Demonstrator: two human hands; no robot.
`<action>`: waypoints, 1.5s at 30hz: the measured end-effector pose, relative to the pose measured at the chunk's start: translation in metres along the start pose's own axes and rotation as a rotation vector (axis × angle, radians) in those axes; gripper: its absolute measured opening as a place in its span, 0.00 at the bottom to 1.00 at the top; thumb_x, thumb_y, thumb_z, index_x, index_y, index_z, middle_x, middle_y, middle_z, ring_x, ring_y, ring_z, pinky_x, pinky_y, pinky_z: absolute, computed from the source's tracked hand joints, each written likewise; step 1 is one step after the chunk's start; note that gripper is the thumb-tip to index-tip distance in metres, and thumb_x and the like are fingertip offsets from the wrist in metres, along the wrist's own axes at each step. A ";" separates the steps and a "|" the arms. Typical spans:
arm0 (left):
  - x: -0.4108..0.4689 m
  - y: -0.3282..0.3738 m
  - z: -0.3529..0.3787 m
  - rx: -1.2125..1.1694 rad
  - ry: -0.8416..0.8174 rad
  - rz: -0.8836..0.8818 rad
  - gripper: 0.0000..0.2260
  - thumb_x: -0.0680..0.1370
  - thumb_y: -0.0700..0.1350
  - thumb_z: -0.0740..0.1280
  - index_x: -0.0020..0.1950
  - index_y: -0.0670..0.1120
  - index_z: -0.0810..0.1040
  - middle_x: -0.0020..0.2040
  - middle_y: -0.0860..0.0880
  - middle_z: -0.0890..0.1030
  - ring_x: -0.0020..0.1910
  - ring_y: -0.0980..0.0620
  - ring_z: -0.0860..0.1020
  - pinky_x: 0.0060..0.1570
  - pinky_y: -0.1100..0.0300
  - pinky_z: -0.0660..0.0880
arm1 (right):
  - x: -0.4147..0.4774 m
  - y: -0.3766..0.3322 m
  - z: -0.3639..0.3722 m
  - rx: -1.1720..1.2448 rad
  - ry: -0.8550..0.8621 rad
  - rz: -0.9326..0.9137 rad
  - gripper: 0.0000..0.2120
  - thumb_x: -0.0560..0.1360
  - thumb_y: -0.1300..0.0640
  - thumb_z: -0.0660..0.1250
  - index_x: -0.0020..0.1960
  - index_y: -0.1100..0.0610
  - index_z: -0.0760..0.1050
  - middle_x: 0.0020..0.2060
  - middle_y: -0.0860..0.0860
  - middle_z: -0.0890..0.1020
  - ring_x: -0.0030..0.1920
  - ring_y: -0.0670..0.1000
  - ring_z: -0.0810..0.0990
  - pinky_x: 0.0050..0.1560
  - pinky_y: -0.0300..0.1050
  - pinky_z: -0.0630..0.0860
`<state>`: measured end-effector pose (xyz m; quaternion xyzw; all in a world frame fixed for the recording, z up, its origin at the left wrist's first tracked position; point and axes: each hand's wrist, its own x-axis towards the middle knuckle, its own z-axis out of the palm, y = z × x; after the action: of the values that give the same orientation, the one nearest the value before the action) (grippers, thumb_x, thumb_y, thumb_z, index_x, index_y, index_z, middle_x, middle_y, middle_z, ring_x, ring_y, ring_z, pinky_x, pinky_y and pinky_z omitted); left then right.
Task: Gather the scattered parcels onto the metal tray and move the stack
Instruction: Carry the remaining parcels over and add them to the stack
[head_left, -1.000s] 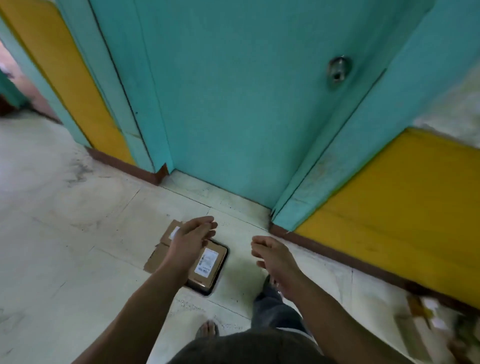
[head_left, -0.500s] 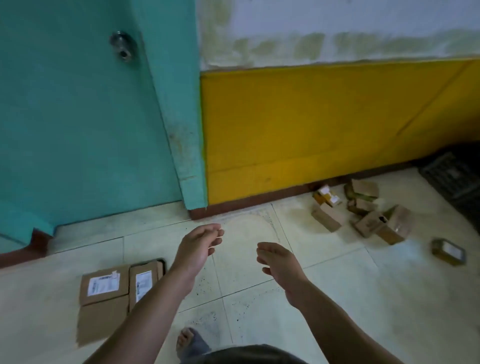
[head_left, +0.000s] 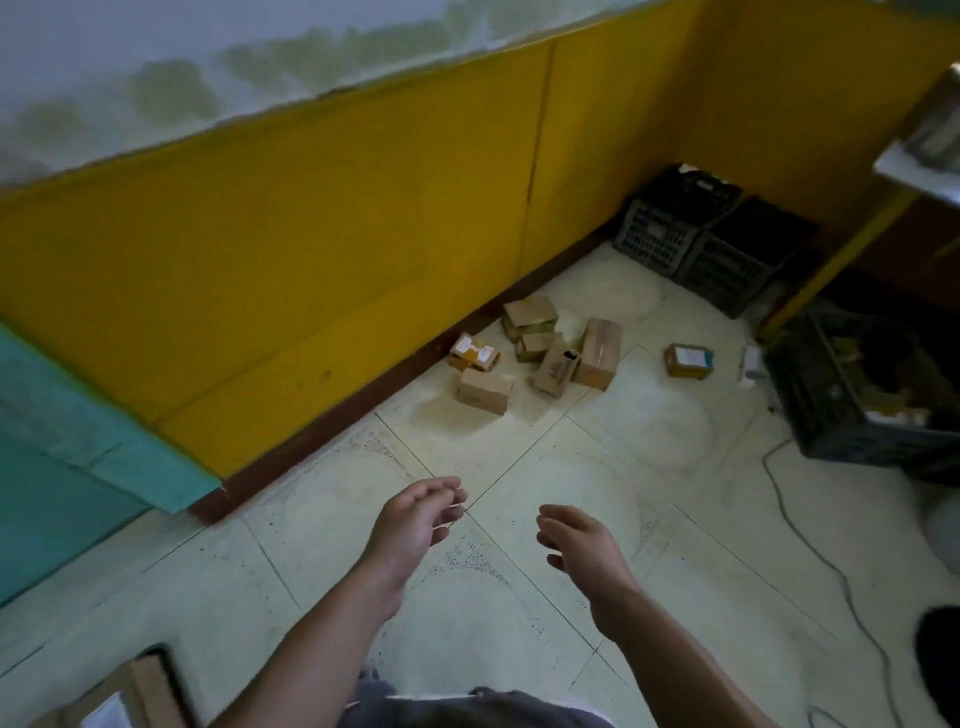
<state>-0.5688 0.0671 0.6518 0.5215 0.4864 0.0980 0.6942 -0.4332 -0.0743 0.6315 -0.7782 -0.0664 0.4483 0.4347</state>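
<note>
**Loose cardboard parcels by the wall, both hands empty**

The scattered parcels (head_left: 535, 353) lie in a huddle on the floor against the skirting, well ahead of the hands, with one lone parcel (head_left: 688, 360) off to their right. All look like small taped cartons, so I judge them light, stiff-walled and dry to the touch, not fragile but easy to dent at a corner. The tall box (head_left: 597, 353), the biggest, leans against its neighbours and wants a grip across its two long faces. The squat box (head_left: 483, 391) nearest the person can be pinched end to end. The smallest cartons, tumbled between them, could go two to a hand. A few flat parcels (head_left: 137, 693) show at the lower left edge. Whether the dark strip beside them is the metal tray, too little shows to tell.

The left hand (head_left: 415, 525) and right hand (head_left: 576, 540) hang over bare floor, palms turned inward, fingers loosely curled, holding nothing.

A yellow wall (head_left: 311, 234) runs along the pale tiled floor (head_left: 623, 467), which looks smooth and dusty, so boxes should slide on it. Black crates (head_left: 691, 228) fill the corner, and a thin cable (head_left: 810, 545) trails across the tiles at right, a likely snag for feet
</note>
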 end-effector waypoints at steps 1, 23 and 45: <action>0.005 0.004 0.015 0.011 -0.016 -0.001 0.09 0.82 0.41 0.61 0.56 0.47 0.81 0.52 0.50 0.84 0.55 0.50 0.81 0.56 0.54 0.75 | 0.003 0.003 -0.014 0.022 0.008 0.006 0.15 0.81 0.59 0.61 0.66 0.57 0.74 0.56 0.51 0.79 0.56 0.49 0.78 0.57 0.45 0.75; 0.284 0.145 0.209 0.161 -0.151 -0.101 0.09 0.82 0.42 0.60 0.54 0.50 0.80 0.53 0.50 0.83 0.55 0.52 0.80 0.58 0.56 0.75 | 0.241 -0.103 -0.190 0.120 0.168 0.188 0.14 0.81 0.58 0.62 0.66 0.56 0.74 0.55 0.49 0.79 0.57 0.49 0.78 0.58 0.43 0.74; 0.494 0.200 0.206 0.169 0.031 -0.308 0.10 0.83 0.44 0.60 0.60 0.50 0.78 0.55 0.52 0.82 0.55 0.56 0.79 0.48 0.65 0.73 | 0.508 -0.204 -0.170 -0.103 -0.093 0.332 0.14 0.80 0.58 0.63 0.65 0.56 0.76 0.56 0.51 0.81 0.54 0.48 0.80 0.59 0.44 0.75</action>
<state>-0.0830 0.3428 0.5288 0.4960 0.5775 -0.0427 0.6470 0.0530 0.1965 0.4939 -0.7782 0.0199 0.5454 0.3108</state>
